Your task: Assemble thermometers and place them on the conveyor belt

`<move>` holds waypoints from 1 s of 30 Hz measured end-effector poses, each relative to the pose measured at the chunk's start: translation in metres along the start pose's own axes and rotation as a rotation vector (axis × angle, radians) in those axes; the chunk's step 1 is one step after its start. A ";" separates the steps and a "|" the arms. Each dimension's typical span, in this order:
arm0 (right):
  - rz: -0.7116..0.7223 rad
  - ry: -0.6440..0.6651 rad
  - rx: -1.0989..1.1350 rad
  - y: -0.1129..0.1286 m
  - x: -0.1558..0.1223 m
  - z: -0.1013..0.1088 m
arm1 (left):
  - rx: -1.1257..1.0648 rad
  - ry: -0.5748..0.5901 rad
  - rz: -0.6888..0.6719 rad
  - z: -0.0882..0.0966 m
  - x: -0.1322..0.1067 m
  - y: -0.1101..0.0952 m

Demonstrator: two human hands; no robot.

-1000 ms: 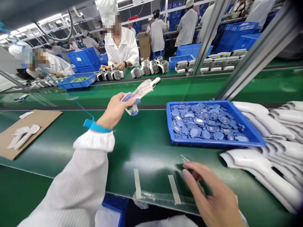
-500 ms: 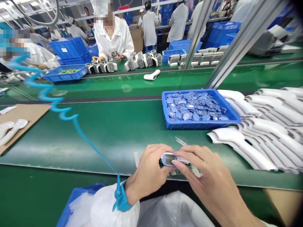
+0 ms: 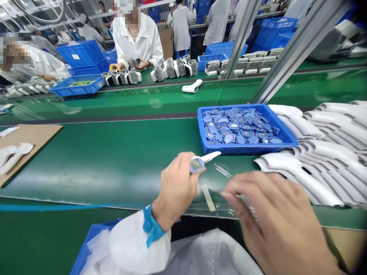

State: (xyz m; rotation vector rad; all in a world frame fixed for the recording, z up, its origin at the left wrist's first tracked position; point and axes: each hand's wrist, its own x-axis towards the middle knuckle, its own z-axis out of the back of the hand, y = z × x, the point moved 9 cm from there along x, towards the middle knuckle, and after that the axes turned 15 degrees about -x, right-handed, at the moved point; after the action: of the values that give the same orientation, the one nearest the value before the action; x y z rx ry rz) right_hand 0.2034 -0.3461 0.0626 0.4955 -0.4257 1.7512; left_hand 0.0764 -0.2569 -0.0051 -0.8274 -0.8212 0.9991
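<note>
1. We see the left hand [image 3: 179, 183] with its fingers closed around a small device [image 3: 203, 162]. Its screen [image 3: 196, 165] is turned up towards the wearer, and its white stem [image 3: 212, 156] points away to the right; we judge that this grip keeps the screen in sight.
2. To the right, the right hand [image 3: 275, 217] is blurred and apart from the device. Its fingertips look close together, but we cannot tell whether they hold anything.
3. Between the two hands, we note a strip of tape [image 3: 208, 198] on the bench [image 3: 114, 160], probably there to fix the clear film [image 3: 197, 209] along the edge. Thin clear slivers [image 3: 223, 170] lie just beyond the right fingertips.
4. Beyond the fingers of both hands, we find a blue tray [image 3: 246, 149] of blue parts [image 3: 229, 128], its raised walls presumably keeping the loose pieces together.
5. Right of the tray, white shells [image 3: 298, 164] lie in overlapping rows, which we suppose saves space.
</note>
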 end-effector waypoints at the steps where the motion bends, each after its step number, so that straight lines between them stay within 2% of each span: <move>1: -0.061 0.026 -0.007 -0.015 -0.004 -0.009 | -0.146 -0.030 0.138 0.005 0.005 0.013; 4: -0.174 0.111 -0.218 -0.058 -0.028 -0.048 | -0.650 0.019 0.556 -0.003 0.004 0.045; 6: -0.183 0.170 -0.302 -0.076 -0.046 -0.071 | -0.870 0.069 0.712 -0.012 -0.002 0.051; 7: -0.201 0.169 -0.344 -0.081 -0.053 -0.075 | -0.927 0.080 0.746 -0.014 -0.006 0.051; 10: -0.257 0.101 -0.293 -0.075 -0.057 -0.060 | -0.989 0.093 0.755 -0.019 -0.013 0.052; 13: -0.228 0.066 -0.006 -0.041 -0.040 -0.042 | -0.988 0.104 0.741 -0.025 -0.019 0.051; 15: -0.236 0.104 0.148 -0.017 -0.028 -0.043 | -0.971 0.126 0.696 -0.028 -0.019 0.046; 18: -0.345 0.189 0.275 0.002 -0.020 -0.062 | -0.947 0.155 0.636 -0.032 -0.021 0.038; 22: -0.489 0.165 0.371 0.013 -0.019 -0.077 | -0.927 0.134 0.640 -0.040 -0.026 0.041; 27: -0.381 0.181 0.348 0.034 -0.014 -0.074 | -0.982 0.092 0.626 -0.044 -0.022 0.046; 29: -0.334 0.173 0.361 0.026 -0.018 -0.065 | -1.022 0.125 0.622 -0.043 -0.020 0.044; 30: -0.325 0.150 0.340 0.014 -0.023 -0.058 | -1.026 0.141 0.624 -0.041 -0.019 0.043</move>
State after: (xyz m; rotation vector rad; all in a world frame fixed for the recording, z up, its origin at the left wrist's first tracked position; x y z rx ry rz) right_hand 0.1888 -0.3373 0.0011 0.6303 0.0627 1.5333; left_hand 0.0903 -0.2695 -0.0645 -2.1037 -0.9705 1.0037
